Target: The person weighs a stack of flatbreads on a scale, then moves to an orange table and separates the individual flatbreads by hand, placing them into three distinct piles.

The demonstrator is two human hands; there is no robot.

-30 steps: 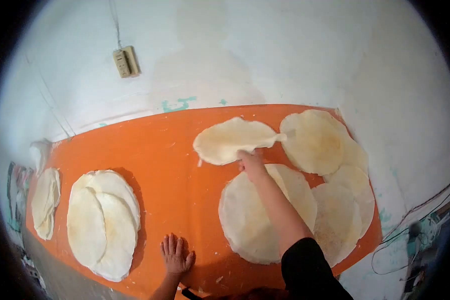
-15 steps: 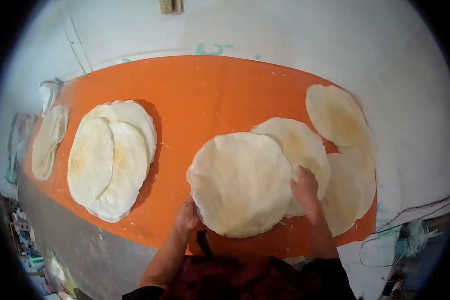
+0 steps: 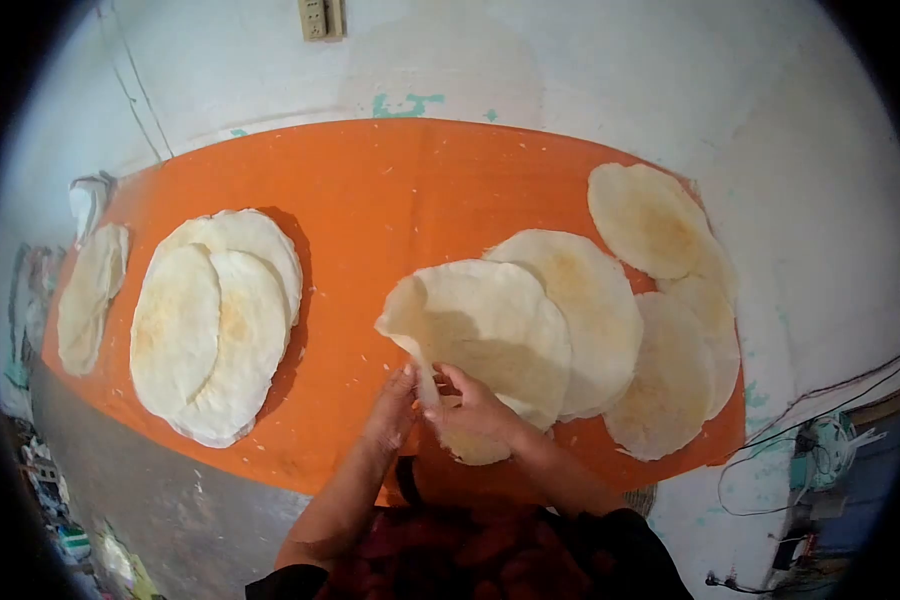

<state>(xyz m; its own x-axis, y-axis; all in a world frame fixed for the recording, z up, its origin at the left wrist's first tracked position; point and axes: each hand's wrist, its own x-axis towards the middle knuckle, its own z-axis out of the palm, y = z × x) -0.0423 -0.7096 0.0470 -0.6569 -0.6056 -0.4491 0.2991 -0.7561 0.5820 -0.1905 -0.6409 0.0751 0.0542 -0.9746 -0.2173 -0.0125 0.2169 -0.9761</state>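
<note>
A large round flatbread, thin and pale, lies in front of me with its left edge raised and curling over. My left hand grips that raised edge from the outer left side. Close beside it, my right hand pinches the same edge from the inner side, its forearm crossing the bread's lower part. Partly under this bread, to the right, is another flatbread with a browned patch.
An orange tabletop carries everything. On its left are a stack of overlapping flatbreads and a folded flatbread. More flatbreads overlap at the right. A white wall stands behind; cables hang at right.
My right hand has moved left from the bread's right side to its left edge, beside my left hand. That edge, flatter before, is now lifted and curled inward.
</note>
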